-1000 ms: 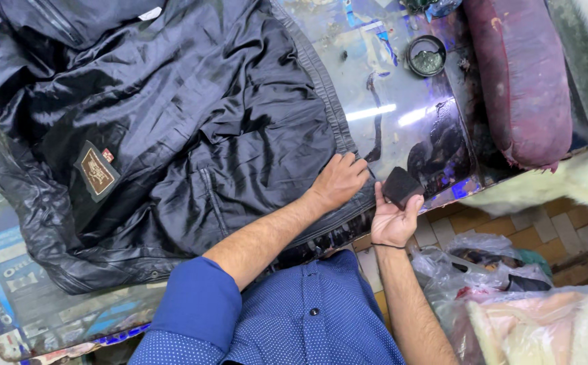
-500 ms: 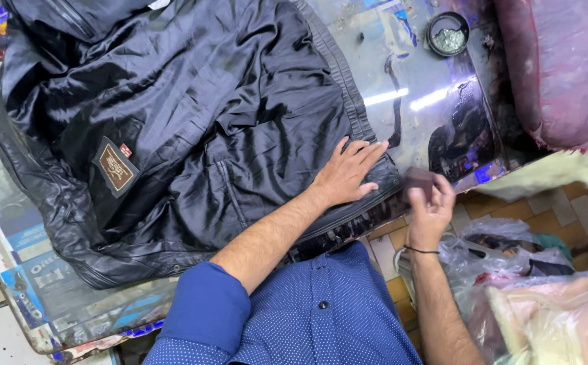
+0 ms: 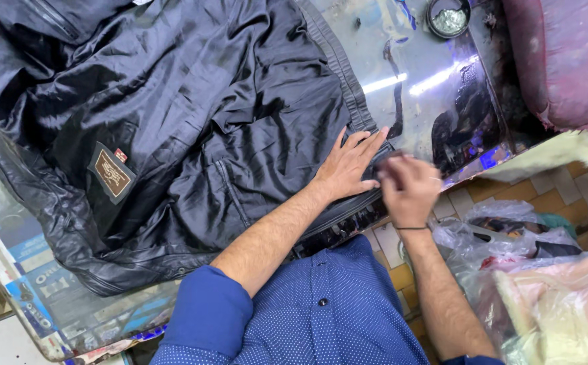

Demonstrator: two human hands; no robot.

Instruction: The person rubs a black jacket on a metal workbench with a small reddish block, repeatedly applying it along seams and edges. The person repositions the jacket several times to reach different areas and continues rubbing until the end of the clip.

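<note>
Two bare hands are working at the lower edge of a dark jacket that is lying opened out, shiny lining up, across the left and centre of the frame. The left hand is resting flat and open on the lining near the jacket's ribbed hem, fingers spread and pointing toward the upper right. Just beside it, to the right, the right hand is curling closed around a small dark object, of which only an edge is showing above the knuckles; motion blur is hiding what it is. A brown label is sitting on the lining at centre left. The jacket is lying on a glossy glass-topped table that is reflecting strip lights at upper centre. A small round tin is standing near the top edge, and a worn maroon cushion is filling the upper right corner. Crumpled plastic bags are lying on the tiled floor at lower right.
</note>
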